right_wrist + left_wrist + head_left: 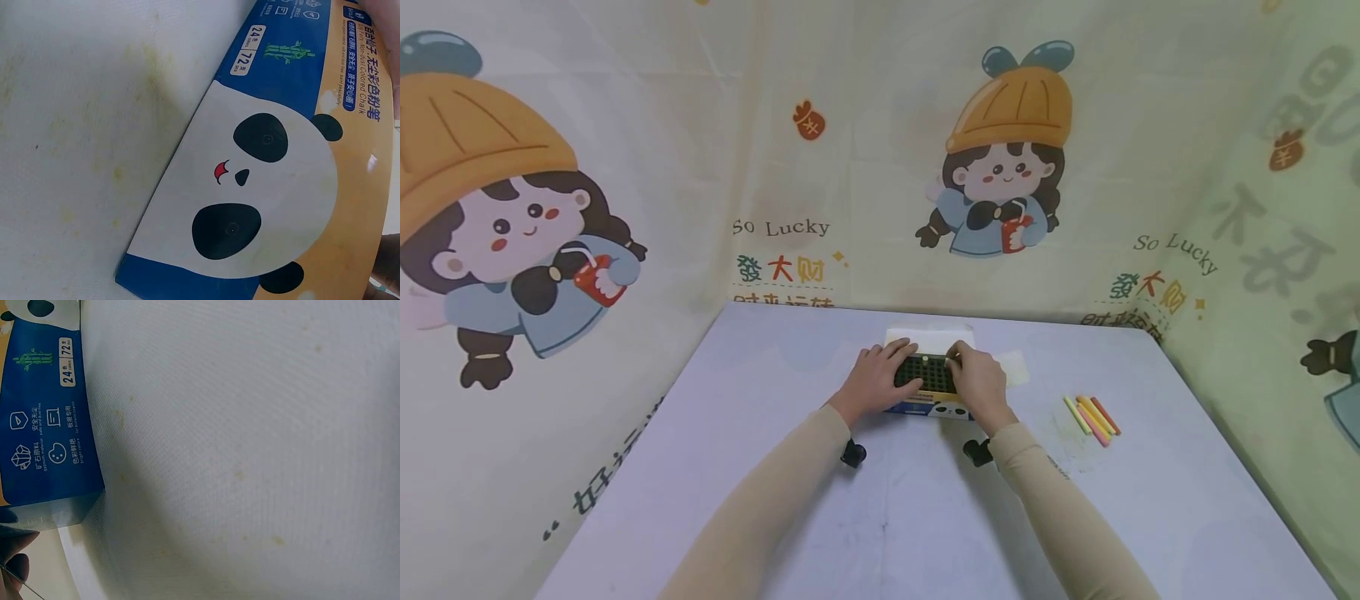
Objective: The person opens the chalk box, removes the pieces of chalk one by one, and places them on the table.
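Observation:
A box of coloured chalk (925, 407) with a panda on its front stands on the table, its black holed insert (917, 372) facing up. One pale chalk stick (925, 360) pokes out near the insert's back edge. My left hand (874, 379) grips the box's left end, thumb over the near side and fingers toward the back. Over the right back corner, my right hand (981, 379) pinches a small pale chalk piece at the insert, mostly hidden by the fingers. The panda front (269, 181) fills much of the right wrist view; the left wrist view shows the box's blue side (53, 419).
Several loose chalk sticks (1090, 419), green, yellow, orange, pink and red, lie to the right, with chalk dust around them. The raised white lid flap (929, 338) is behind the insert. A pale sheet (1015, 367) lies right of the box on the white-covered table (760, 367).

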`<move>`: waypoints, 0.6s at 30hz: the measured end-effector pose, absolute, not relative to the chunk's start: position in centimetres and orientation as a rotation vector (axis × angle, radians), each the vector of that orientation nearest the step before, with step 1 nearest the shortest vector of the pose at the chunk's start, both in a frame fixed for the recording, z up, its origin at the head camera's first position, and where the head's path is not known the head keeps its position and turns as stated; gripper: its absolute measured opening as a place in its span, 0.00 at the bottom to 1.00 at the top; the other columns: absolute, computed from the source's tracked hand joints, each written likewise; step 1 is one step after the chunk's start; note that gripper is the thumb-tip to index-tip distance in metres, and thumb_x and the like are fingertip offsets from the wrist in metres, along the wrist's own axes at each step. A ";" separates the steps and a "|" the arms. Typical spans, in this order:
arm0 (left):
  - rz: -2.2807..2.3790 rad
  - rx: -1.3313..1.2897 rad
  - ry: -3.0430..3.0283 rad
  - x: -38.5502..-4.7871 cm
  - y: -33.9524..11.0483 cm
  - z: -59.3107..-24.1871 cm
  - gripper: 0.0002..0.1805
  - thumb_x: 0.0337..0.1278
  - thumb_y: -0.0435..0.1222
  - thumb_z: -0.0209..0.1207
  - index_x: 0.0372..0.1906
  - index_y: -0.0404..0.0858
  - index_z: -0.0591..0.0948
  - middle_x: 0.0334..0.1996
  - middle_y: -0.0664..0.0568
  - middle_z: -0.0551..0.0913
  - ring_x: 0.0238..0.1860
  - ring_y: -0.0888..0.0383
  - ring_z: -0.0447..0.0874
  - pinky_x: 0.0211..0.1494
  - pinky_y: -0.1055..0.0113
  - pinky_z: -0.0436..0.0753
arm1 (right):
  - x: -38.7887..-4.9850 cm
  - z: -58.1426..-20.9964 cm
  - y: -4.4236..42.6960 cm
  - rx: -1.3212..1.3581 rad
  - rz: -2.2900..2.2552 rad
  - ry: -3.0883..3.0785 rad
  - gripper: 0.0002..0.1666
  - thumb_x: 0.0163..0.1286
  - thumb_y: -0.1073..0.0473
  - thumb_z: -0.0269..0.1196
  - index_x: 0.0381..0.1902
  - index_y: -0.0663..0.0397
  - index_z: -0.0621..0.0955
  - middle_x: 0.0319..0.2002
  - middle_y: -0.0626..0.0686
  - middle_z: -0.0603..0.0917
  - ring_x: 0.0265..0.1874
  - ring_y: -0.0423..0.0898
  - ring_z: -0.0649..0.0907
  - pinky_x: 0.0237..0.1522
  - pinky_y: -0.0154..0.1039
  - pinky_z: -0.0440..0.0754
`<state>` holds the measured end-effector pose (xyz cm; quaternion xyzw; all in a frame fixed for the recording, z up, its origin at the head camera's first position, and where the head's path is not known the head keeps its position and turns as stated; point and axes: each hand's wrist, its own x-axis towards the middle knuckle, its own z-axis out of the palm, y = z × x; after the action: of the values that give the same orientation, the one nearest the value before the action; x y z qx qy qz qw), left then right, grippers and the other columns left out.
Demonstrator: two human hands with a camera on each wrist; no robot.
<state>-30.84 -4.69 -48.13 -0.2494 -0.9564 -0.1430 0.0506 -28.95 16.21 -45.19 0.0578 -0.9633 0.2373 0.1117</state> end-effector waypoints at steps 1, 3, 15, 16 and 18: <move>-0.438 -0.758 -2.912 -30.8 -4.7 -48.1 0.41 0.72 0.65 0.48 0.82 0.52 0.62 0.81 0.52 0.62 0.71 0.41 0.71 0.70 0.42 0.69 | -28.9 -45.2 16.2 0.171 0.701 -2.826 0.10 0.79 0.56 0.61 0.49 0.55 0.84 0.42 0.58 0.91 0.32 0.52 0.89 0.31 0.48 0.86; -0.442 -0.757 -2.912 -30.8 -4.7 -48.1 0.41 0.72 0.65 0.48 0.82 0.52 0.62 0.81 0.52 0.62 0.71 0.40 0.71 0.70 0.42 0.69 | -28.9 -45.1 16.2 0.172 0.704 -2.825 0.10 0.79 0.55 0.61 0.49 0.54 0.84 0.41 0.57 0.91 0.29 0.50 0.88 0.28 0.45 0.84; -0.433 -0.754 -2.908 -30.9 -4.7 -48.1 0.41 0.72 0.66 0.48 0.82 0.52 0.61 0.81 0.53 0.62 0.70 0.42 0.72 0.69 0.42 0.70 | -28.9 -45.0 16.4 0.190 0.714 -2.850 0.11 0.82 0.54 0.57 0.52 0.54 0.80 0.37 0.59 0.90 0.15 0.44 0.77 0.16 0.37 0.70; -0.432 -0.753 -2.909 -30.9 -4.7 -48.1 0.41 0.72 0.66 0.48 0.82 0.52 0.61 0.81 0.53 0.62 0.70 0.42 0.72 0.69 0.43 0.70 | -28.9 -44.9 16.4 0.192 0.716 -2.850 0.11 0.82 0.54 0.57 0.53 0.54 0.79 0.36 0.59 0.90 0.14 0.44 0.76 0.16 0.37 0.69; -0.421 -0.748 -2.917 -30.8 -4.7 -48.2 0.41 0.72 0.66 0.47 0.82 0.52 0.61 0.81 0.53 0.62 0.70 0.42 0.72 0.69 0.43 0.70 | -28.8 -44.9 16.4 0.197 0.714 -2.856 0.12 0.82 0.54 0.56 0.54 0.54 0.79 0.33 0.58 0.89 0.13 0.44 0.75 0.15 0.37 0.68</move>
<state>-30.83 -4.71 -48.16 -0.2456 -0.9582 -0.1382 0.0504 -28.83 16.39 -44.90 0.0664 -0.9636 0.2409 0.0952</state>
